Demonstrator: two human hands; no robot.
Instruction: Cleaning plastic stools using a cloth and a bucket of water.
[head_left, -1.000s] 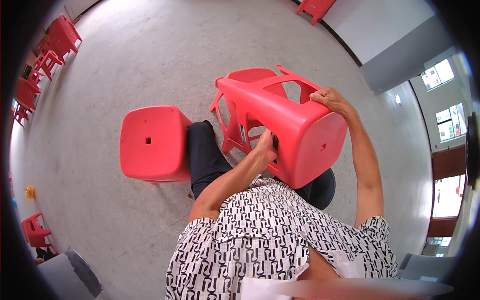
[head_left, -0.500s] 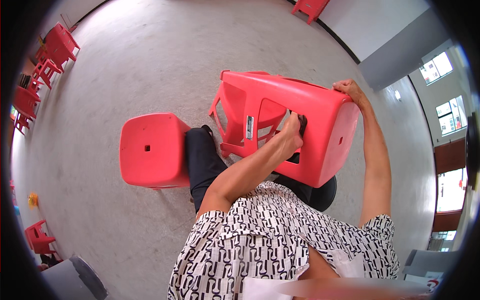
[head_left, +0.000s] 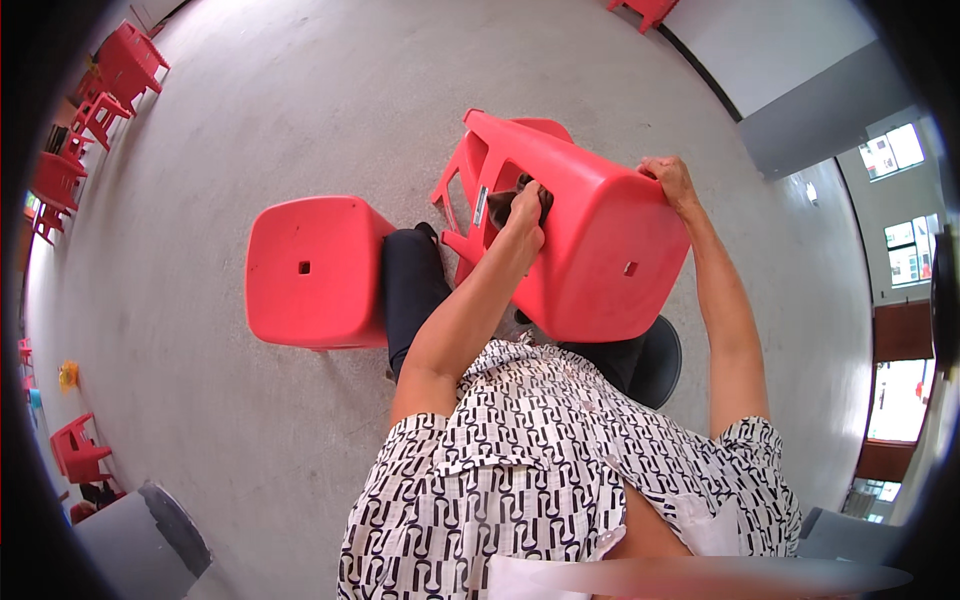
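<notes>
A red plastic stool (head_left: 600, 265) lies tipped over in front of me, its seat turned toward my body and its legs pointing away. My left hand (head_left: 530, 215) is closed on a dark cloth (head_left: 503, 208) at the opening in the stool's left side. Part of that cloth is hidden by the hand and the stool wall. At the far right edge of the seat, my right hand (head_left: 668, 178) has its fingers wrapped round the rim. A second red stool (head_left: 305, 310) stands upright to the left, beside my leg.
Below the tipped stool is a round black seat (head_left: 655, 365). More red stools (head_left: 130, 65) stand along the left wall, and a red piece of furniture (head_left: 645, 10) is at the far wall. A grey object (head_left: 145, 545) sits at lower left. Grey floor (head_left: 330, 110) surrounds me.
The held stool has swung so its seat faces me more and its legs point farther away. My left hand with the cloth has moved away and leftward; the right keeps hold of the rim.
</notes>
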